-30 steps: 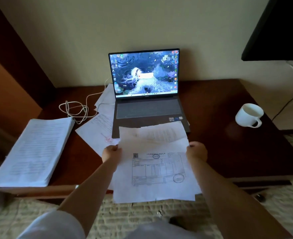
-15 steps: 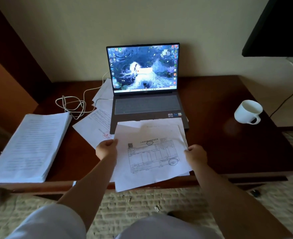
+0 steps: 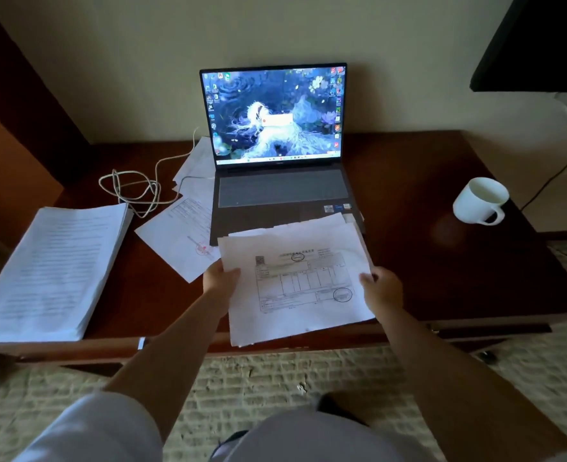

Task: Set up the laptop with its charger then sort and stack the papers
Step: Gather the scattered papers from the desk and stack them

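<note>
An open laptop (image 3: pixel 277 191) with a lit screen stands at the back middle of the dark wooden table (image 3: pixel 442 261). Its white charger cable (image 3: pixel 132 190) lies coiled to the left and runs to the laptop's left side. I hold a bundle of loose papers (image 3: pixel 295 281) over the table's front edge; the top sheet is a printed form. My left hand (image 3: pixel 220 278) grips the bundle's left edge and my right hand (image 3: pixel 380 288) grips its right edge. Loose sheets (image 3: pixel 183 241) lie left of the laptop. A thick paper stack (image 3: pixel 52 268) sits at the table's left end.
A white mug (image 3: pixel 480 201) stands at the right of the table. A dark screen edge (image 3: pixel 535 41) hangs at the upper right, with cables on the wall below it. Woven carpet (image 3: pixel 275 378) lies under the table's front.
Both hands have carried the bundle forward and lower, from over the carpet toward the table front and the laptop's near edge. The bundle now tilts slightly clockwise.
</note>
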A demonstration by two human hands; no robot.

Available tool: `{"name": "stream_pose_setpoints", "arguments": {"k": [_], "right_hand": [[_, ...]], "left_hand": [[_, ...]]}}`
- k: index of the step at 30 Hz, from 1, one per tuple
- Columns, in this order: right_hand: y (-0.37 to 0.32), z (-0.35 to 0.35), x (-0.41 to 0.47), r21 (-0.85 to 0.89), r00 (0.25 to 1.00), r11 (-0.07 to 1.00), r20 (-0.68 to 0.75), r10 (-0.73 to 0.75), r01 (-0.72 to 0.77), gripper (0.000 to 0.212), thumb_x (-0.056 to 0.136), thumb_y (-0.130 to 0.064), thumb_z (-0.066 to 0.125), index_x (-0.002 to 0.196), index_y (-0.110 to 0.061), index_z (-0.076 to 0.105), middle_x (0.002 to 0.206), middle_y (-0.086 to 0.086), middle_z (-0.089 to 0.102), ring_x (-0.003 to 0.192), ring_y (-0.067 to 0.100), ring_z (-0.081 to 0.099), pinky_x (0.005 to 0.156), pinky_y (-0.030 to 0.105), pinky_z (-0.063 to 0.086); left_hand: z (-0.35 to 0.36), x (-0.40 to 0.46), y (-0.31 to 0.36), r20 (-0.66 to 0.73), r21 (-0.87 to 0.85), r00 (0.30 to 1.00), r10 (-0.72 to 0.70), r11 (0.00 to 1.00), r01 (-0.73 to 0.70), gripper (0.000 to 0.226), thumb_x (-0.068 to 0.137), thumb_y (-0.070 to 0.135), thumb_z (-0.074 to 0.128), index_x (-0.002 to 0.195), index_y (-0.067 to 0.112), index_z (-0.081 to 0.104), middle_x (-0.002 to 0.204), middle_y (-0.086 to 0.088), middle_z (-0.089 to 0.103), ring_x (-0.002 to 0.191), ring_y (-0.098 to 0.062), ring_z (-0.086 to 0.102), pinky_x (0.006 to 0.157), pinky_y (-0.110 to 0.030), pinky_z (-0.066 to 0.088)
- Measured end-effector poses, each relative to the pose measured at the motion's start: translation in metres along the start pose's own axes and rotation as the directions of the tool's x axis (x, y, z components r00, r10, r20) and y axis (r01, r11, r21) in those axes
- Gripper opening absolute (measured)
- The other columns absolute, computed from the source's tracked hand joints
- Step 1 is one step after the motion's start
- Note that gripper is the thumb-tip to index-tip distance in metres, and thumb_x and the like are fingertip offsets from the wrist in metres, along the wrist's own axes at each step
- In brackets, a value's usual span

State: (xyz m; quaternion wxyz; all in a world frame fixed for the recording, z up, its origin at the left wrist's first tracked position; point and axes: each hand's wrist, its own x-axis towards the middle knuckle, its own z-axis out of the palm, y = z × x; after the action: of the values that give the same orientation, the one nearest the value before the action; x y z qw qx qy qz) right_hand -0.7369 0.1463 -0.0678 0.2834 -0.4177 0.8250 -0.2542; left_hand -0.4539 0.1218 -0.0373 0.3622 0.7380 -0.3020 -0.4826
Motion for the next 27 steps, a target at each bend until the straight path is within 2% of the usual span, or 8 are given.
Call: {"name": "stream_pose_setpoints", "arguments": {"k": [2, 6, 12, 16, 19, 21, 24, 27], "right_hand": [[0.002, 0.007, -0.01, -0.036, 1.0, 0.999, 0.003, -0.027, 0.027, 0.018, 0.091, -0.015, 0.051, 0.098, -0.004, 0.063, 0.094, 0.015, 0.063, 0.087, 0.03, 0.058, 0.068, 0.028, 0.035], [0.001, -0.003, -0.016, -0.097, 0.996, 0.995, -0.088, -0.028, 0.019, 0.029, 0.094, -0.014, 0.046, 0.118, -0.006, 0.061, 0.115, 0.015, 0.065, 0.106, 0.035, 0.06, 0.079, 0.033, 0.044], [-0.007, -0.013, -0.009, -0.006, 0.999, 1.0, -0.049, 0.006, -0.006, 0.031, 0.083, 0.005, 0.043, 0.105, -0.002, 0.064, 0.109, 0.015, 0.064, 0.102, 0.035, 0.058, 0.074, 0.029, 0.042], [-0.007, -0.009, 0.008, -0.049, 0.999, 0.999, -0.046, 0.015, -0.018, 0.029, 0.073, 0.0, 0.048, 0.098, -0.001, 0.063, 0.108, 0.014, 0.058, 0.1, 0.036, 0.056, 0.082, 0.037, 0.048], [-0.015, -0.012, 0.017, 0.182, 0.993, 0.976, 0.016, 0.119, -0.12, 0.048, 0.077, -0.001, 0.056, 0.124, -0.009, 0.053, 0.125, 0.01, 0.052, 0.098, 0.029, 0.059, 0.076, 0.033, 0.052], [-0.019, -0.013, 0.021, 0.321, 0.977, 0.923, 0.099, 0.19, -0.212, 0.059, 0.079, 0.0, 0.058, 0.135, -0.012, 0.044, 0.123, 0.009, 0.055, 0.09, 0.024, 0.057, 0.067, 0.028, 0.048], [-0.017, -0.012, 0.028, 0.294, 0.968, 0.927, 0.162, 0.189, -0.23, 0.03, 0.073, -0.005, 0.055, 0.098, -0.019, 0.064, 0.1, 0.006, 0.068, 0.081, 0.026, 0.062, 0.069, 0.034, 0.052], [-0.028, -0.018, 0.027, 0.412, 0.981, 0.891, 0.099, 0.164, -0.191, 0.019, 0.071, 0.002, 0.045, 0.067, -0.014, 0.056, 0.067, 0.002, 0.059, 0.062, 0.026, 0.054, 0.052, 0.027, 0.042]], "left_hand": [[-0.002, -0.005, -0.001, -0.01, 0.062, 1.0, 0.019, 0.998, -0.018, 0.016, 0.095, 0.01, 0.05, 0.104, 0.017, 0.06, 0.099, -0.004, 0.064, 0.078, -0.022, 0.061, 0.073, -0.041, 0.053], [-0.009, -0.004, 0.0, -0.062, -0.007, 0.998, -0.005, 1.0, 0.005, 0.016, 0.084, 0.008, 0.069, 0.097, 0.015, 0.063, 0.097, -0.004, 0.065, 0.086, -0.026, 0.064, 0.081, -0.041, 0.056], [0.008, 0.0, -0.005, 0.007, 0.054, 1.0, 0.029, 0.998, -0.029, 0.014, 0.089, 0.006, 0.058, 0.099, 0.012, 0.065, 0.103, -0.01, 0.068, 0.092, -0.032, 0.064, 0.084, -0.049, 0.055], [0.02, 0.003, 0.0, -0.125, 0.156, 0.99, 0.07, 0.987, -0.05, 0.012, 0.089, 0.011, 0.055, 0.098, 0.013, 0.061, 0.096, -0.008, 0.062, 0.088, -0.029, 0.059, 0.069, -0.036, 0.053], [0.026, 0.003, 0.005, -0.066, 0.109, 0.998, 0.01, 0.994, -0.003, 0.017, 0.086, 0.004, 0.059, 0.101, 0.011, 0.059, 0.097, -0.009, 0.062, 0.085, -0.025, 0.059, 0.07, -0.035, 0.053], [0.03, 0.004, 0.007, -0.007, 0.084, 1.0, -0.023, 0.996, 0.023, 0.026, 0.079, 0.0, 0.066, 0.1, 0.014, 0.058, 0.096, -0.008, 0.063, 0.089, -0.026, 0.06, 0.073, -0.037, 0.055], [0.031, 0.001, 0.007, 0.032, 0.089, 0.999, -0.013, 0.996, 0.01, 0.059, 0.066, -0.003, 0.075, 0.117, 0.018, 0.052, 0.104, -0.007, 0.062, 0.096, -0.028, 0.061, 0.079, -0.047, 0.058], [0.028, -0.011, 0.021, -0.035, -0.049, 0.999, 0.017, 0.999, -0.018, 0.065, 0.071, -0.004, 0.075, 0.125, 0.017, 0.047, 0.111, -0.005, 0.059, 0.099, -0.029, 0.059, 0.083, -0.052, 0.055]]}}
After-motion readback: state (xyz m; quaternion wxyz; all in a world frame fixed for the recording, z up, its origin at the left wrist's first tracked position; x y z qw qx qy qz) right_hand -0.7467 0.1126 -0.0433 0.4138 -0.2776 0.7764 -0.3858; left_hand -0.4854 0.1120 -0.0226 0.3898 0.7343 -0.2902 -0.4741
